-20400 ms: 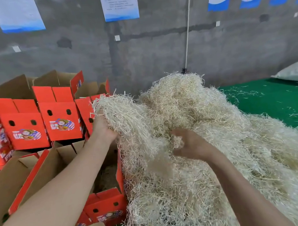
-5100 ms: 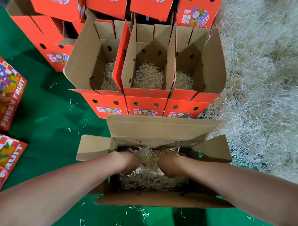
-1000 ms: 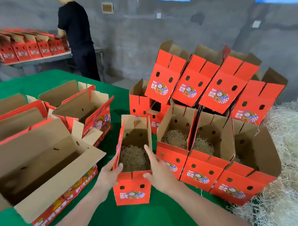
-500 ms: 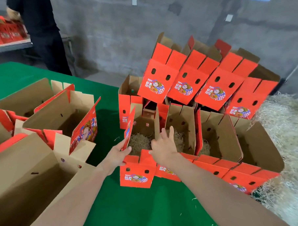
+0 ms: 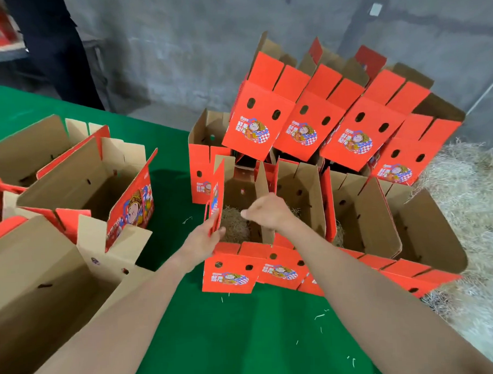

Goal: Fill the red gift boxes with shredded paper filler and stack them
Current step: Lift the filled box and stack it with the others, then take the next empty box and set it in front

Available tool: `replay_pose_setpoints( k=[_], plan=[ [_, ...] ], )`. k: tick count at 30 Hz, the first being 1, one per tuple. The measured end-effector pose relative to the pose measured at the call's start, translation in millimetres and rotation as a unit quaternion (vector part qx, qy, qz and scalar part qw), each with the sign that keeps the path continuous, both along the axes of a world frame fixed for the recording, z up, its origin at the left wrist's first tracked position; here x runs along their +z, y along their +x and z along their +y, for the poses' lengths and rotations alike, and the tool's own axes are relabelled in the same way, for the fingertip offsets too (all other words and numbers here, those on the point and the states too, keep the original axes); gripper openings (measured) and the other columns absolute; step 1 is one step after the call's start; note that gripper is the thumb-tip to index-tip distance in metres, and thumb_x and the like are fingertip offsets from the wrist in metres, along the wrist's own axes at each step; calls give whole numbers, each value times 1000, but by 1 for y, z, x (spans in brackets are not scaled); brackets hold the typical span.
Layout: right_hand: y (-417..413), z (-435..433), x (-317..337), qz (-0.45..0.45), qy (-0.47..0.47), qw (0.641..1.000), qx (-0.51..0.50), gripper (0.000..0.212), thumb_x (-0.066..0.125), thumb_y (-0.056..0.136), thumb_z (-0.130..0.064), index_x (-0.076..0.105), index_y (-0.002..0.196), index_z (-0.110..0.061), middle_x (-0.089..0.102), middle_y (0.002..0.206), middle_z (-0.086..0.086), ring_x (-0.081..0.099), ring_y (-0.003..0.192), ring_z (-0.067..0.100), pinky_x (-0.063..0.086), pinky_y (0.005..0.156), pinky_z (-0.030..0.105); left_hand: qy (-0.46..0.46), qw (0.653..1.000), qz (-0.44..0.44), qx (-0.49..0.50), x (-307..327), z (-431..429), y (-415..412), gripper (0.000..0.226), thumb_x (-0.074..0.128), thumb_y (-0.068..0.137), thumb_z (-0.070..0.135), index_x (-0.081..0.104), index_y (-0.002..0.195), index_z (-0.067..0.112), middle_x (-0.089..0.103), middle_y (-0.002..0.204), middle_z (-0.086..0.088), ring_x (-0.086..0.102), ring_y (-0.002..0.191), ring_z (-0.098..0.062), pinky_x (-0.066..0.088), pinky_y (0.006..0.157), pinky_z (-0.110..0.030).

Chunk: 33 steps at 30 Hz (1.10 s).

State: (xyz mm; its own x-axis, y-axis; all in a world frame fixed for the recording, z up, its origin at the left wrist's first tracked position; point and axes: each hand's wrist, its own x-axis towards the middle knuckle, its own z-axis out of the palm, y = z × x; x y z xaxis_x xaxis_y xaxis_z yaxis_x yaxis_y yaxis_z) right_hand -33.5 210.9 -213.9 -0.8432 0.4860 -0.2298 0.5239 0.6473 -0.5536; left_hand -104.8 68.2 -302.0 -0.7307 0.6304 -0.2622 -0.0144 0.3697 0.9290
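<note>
The left hand (image 5: 203, 238) pinches the left flap (image 5: 214, 205) of the filled red gift box (image 5: 229, 276), which lies between both hands, long axis pointing away. Whether the right hand (image 5: 266, 214) grips its other side is unclear.

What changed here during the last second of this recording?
The filled box has been slid up against the row of filled boxes. The left hand, earlier flat on its side, now grips the left flap; the right hand has risen over the right flap, grip unclear. The tilted boxes behind and the filler pile stayed put.
</note>
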Motion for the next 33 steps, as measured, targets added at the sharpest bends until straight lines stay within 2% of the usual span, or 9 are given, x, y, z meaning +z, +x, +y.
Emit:
replay_pose_setpoints(
  k=[2, 6, 12, 15, 18, 20, 24, 28, 33],
  plan=[
    [-6, 9, 17, 155, -292, 935, -132, 26, 56, 90, -33, 66, 91, -9, 70, 89, 8, 67, 81, 23, 43, 92, 39, -20, 1000, 22, -1, 0, 2, -2, 55, 43, 99, 26, 19, 147, 38, 54, 122, -7, 61, 103, -32, 51, 86, -46],
    [-16, 21, 37, 341, -702, 584, -223, 31, 41, 98, -33, 59, 98, -7, 71, 93, 16, 66, 85, 28, 50, 76, 41, -91, 976, 193, 44, -10, -2, 2, 52, 46, 96, 33, 29, 145, 29, 58, 121, -13, 61, 98, -29, 51, 84, -40],
    [-23, 3, 43, 361, -739, 518, -236, 29, 39, 99, -29, 59, 92, -8, 71, 79, 12, 63, 82, 23, 48, 68, 38, -166, 928, 332, -14, -7, 13, 12, 50, 46, 92, 49, 44, 127, 14, 49, 127, -12, 52, 108, -32, 45, 89, -40],
    [-24, -4, 38, 339, -687, 603, -220, 23, 46, 96, -25, 61, 95, -7, 69, 87, 10, 64, 83, 22, 49, 68, 35, -215, 923, 297, -113, -3, 19, 12, 48, 31, 98, 45, 47, 125, 9, 47, 132, -11, 48, 118, -32, 41, 93, -36],
    [-17, -8, 16, 168, -374, 904, -123, 21, 51, 93, -21, 62, 102, -7, 68, 93, 9, 64, 80, 20, 53, 71, 31, -109, 967, 231, -23, 8, 7, 9, 35, 34, 100, 30, 52, 76, 11, 57, 83, -10, 58, 76, -31, 40, 60, -29],
    [-11, -8, -6, 27, -131, 991, 14, 32, 49, 93, -23, 59, 119, -7, 63, 94, 4, 59, 78, 15, 46, 68, 25, -119, 967, 224, 2, 12, 0, 8, 28, 37, 99, 16, 60, 83, 9, 60, 93, -12, 58, 74, -25, 43, 60, -27],
    [-11, -8, -40, -96, 43, 988, 115, 57, 49, 94, -35, 33, 143, -9, 37, 145, 9, 39, 130, 27, 33, 101, 31, -135, 974, 84, -160, 14, -9, 22, 42, 34, 98, 9, 45, 137, 22, 50, 127, 9, 53, 115, -22, 42, 94, -28],
    [-18, -9, -40, -59, 39, 992, 101, 49, 50, 93, -33, 41, 137, -12, 42, 142, 8, 41, 127, 27, 36, 100, 33, -79, 983, 161, -25, 21, -24, 22, 35, 41, 99, 21, 49, 132, 15, 61, 121, -8, 58, 108, -24, 45, 96, -35],
    [-32, -28, -23, 47, 93, 991, 89, 38, 50, 94, -28, 52, 128, -12, 54, 131, 6, 48, 121, 25, 40, 99, 34, -68, 946, 295, 114, 41, -81, 6, 28, 53, 94, 27, 64, 118, 17, 65, 114, 4, 57, 98, -4, 39, 73, 0]
  ],
)
